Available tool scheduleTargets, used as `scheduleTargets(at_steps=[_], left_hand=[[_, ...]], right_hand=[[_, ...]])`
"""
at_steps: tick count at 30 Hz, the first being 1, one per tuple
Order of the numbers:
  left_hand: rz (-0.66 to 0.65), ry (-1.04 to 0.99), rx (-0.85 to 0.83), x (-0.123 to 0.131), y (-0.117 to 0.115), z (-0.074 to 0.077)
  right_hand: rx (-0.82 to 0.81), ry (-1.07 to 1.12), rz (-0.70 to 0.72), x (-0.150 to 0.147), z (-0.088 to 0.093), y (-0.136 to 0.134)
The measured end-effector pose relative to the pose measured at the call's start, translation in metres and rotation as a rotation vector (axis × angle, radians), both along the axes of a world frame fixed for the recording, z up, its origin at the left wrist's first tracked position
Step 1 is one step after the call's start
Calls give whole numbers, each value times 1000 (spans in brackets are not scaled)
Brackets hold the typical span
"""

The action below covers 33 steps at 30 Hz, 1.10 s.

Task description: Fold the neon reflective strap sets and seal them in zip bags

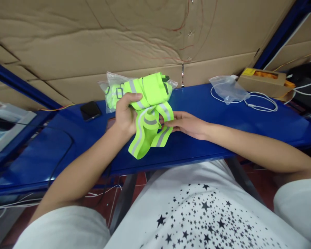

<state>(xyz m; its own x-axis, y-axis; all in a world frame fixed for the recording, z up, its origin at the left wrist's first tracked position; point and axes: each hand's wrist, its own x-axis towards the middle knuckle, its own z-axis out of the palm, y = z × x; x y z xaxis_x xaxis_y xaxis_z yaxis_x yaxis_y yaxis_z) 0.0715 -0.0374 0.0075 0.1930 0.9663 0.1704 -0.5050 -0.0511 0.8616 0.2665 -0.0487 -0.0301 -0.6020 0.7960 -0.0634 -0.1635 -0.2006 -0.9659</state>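
On the blue desk [197, 148], a dark phone [90, 110] lies near nine o'clock of the view. To its right, your left hand [126, 114] grips a rolled bundle of fluorescent yellow-green webbing [152, 90] at twelve o'clock, thumb on top; a clear plastic bag [110, 77] shows behind. Loose loops [138, 141] hang toward six o'clock. Your right hand [191, 124], at three o'clock, holds a loop between thumb and partly hidden fingers. Between two and three o'clock lie a second clear bag [229, 90], a white cable [251, 105] and a cardboard box [256, 83].
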Motion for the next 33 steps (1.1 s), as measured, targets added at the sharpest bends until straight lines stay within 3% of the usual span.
scheduleTargets(at_steps=[4, 9, 15, 18, 23, 25, 28, 30, 33], left_hand=[[24, 76, 6, 3, -4, -6], [20, 140, -11, 6, -7, -7], [14, 70, 34, 6, -6, -3], [8, 64, 32, 4, -5, -3], [68, 125, 114, 4, -3, 0], [96, 138, 122, 3, -1, 1], [70, 146, 114, 2, 0, -1], [8, 154, 116, 1, -2, -3], [-130, 212, 104, 2, -8, -5]], right_hand=[[-46, 129, 37, -5, -2, -6], [53, -6, -31, -5, -6, -3], [-122, 109, -76, -10, -3, -5], [-95, 100, -7, -7, -3, -4], [122, -69, 213, 11, 8, 5], [226, -100, 155, 20, 17, 9], [335, -79, -95, 27, 26, 15], [421, -81, -222, 29, 27, 19], [652, -184, -272, 30, 24, 21]])
